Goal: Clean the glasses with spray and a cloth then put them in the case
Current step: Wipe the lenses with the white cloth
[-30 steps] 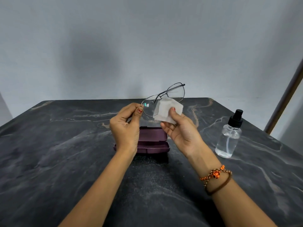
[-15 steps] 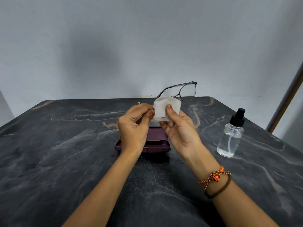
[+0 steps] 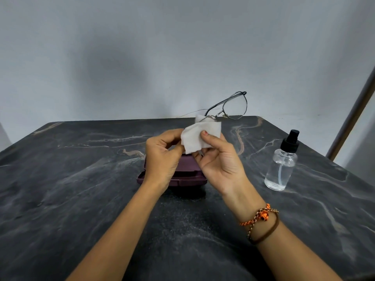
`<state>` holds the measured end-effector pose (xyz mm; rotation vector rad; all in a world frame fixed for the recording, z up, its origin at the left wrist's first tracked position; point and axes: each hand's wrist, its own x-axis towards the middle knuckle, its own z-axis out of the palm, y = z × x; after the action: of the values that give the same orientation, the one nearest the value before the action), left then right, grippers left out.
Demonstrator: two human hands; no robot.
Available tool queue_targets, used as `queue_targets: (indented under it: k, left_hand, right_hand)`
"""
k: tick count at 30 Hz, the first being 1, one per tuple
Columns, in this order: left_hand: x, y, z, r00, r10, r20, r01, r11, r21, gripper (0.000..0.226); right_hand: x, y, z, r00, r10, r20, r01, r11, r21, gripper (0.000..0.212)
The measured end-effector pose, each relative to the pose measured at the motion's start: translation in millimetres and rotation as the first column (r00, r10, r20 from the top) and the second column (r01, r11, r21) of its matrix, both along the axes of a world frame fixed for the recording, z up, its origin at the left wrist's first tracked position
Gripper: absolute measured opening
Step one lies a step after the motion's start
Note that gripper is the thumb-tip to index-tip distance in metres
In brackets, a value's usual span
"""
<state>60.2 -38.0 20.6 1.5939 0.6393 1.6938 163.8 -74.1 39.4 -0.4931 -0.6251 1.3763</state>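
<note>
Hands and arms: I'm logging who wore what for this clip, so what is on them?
Both forearms are bare, no sleeves. The right hand has red nail polish, and its wrist carries an orange braided bracelet and a brown band. The left hand wears nothing visible.

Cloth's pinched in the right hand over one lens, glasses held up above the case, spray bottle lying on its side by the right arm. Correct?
Not quite: the spray bottle stands upright on the table, as the head view shows. The rest holds: the right hand pinches the cloth over one lens, with the glasses held above the case.
</note>
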Motion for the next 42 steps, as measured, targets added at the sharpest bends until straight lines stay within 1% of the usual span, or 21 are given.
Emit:
queue_targets:
  k: [2,5,7,9,11,14,16,18,20,22,24,28,31,34,38,40,42]
  left_hand:
    - [-2.0,0.2,1.8,1.000,-0.019,-0.001,0.019,1.000,-0.019,0.034]
    - [-2.5,-1.9,4.2,1.000,-0.026,0.002,0.026,0.999,-0.025,0.025]
    - [-1.9,-3.6,4.3,0.999,-0.030,0.012,0.030,0.999,-0.020,0.019]
    - [-0.9,-4.5,3.8,0.999,-0.033,0.022,0.033,0.999,-0.022,0.017]
    - [-0.6,-4.0,4.0,0.998,-0.045,0.034,0.046,0.998,-0.036,0.019]
    - [-1.7,-1.3,4.5,0.999,-0.042,0.019,0.043,0.998,-0.051,0.028]
    - [-3.4,1.1,3.7,0.999,-0.033,-0.003,0.033,0.998,-0.059,0.034]
    - [-4.2,1.5,3.1,0.998,-0.052,-0.024,0.050,0.996,-0.068,0.034]
    - [-3.6,-0.2,3.3,0.997,-0.073,-0.034,0.070,0.996,-0.062,0.030]
    - [-2.6,-1.6,3.6,0.997,-0.072,-0.028,0.071,0.996,-0.049,0.023]
    - [-1.6,-2.1,3.5,0.998,-0.053,-0.015,0.053,0.998,-0.041,0.021]
    - [-1.8,-2.0,3.4,1.000,-0.005,-0.004,0.004,1.000,-0.029,0.023]
    - [-1.9,-2.1,3.8,1.000,0.009,-0.003,-0.009,0.999,-0.033,0.025]
    - [-0.5,-2.3,4.0,1.000,0.013,-0.007,-0.013,0.998,-0.053,0.027]
    - [-0.1,-1.8,1.9,0.999,0.019,-0.039,-0.022,0.997,-0.075,0.046]
    - [0.4,-2.8,1.7,0.999,0.023,-0.037,-0.025,0.997,-0.077,0.047]
    - [0.9,-3.6,1.8,1.000,0.025,-0.017,-0.026,0.997,-0.072,0.042]
  right_hand:
    - [-1.4,-0.2,-0.4,1.000,-0.011,0.017,0.011,1.000,-0.001,0.024]
    - [-1.0,-0.5,0.7,0.993,-0.062,0.104,0.060,0.998,0.015,0.018]
    - [1.6,-0.1,0.9,0.977,-0.099,0.189,0.097,0.995,0.021,0.025]
    - [4.8,0.9,0.7,0.961,-0.121,0.248,0.124,0.992,0.003,0.034]
    - [6.4,1.7,0.5,0.971,-0.099,0.219,0.105,0.994,-0.014,0.037]
    - [2.6,1.5,0.6,0.996,-0.043,0.081,0.045,0.999,-0.025,0.021]
    - [-0.6,1.0,0.5,1.000,-0.027,0.003,0.027,0.998,-0.051,0.025]
    - [-1.6,0.8,0.3,0.999,-0.029,-0.036,0.027,0.998,-0.051,0.027]
    - [-2.0,-0.6,1.7,0.998,-0.052,-0.034,0.050,0.998,-0.047,0.020]
    - [-1.5,-1.0,2.4,0.996,-0.088,0.016,0.089,0.995,-0.043,0.010]
    - [0.4,0.6,0.8,0.989,-0.114,0.099,0.118,0.992,-0.036,0.006]
    - [5.4,2.0,-0.5,0.957,-0.105,0.269,0.126,0.990,-0.062,0.012]
    - [8.8,0.9,0.7,0.945,-0.084,0.317,0.123,0.987,-0.107,0.011]
    - [10.2,1.1,0.7,0.962,-0.058,0.268,0.093,0.988,-0.122,0.013]
    - [6.5,2.5,0.1,1.000,0.007,0.028,-0.004,0.996,-0.087,0.029]
    - [5.1,2.5,-0.1,1.000,0.003,0.023,-0.002,0.999,-0.054,0.031]
    - [4.0,2.1,-0.3,0.995,-0.023,0.093,0.027,0.999,-0.047,0.026]
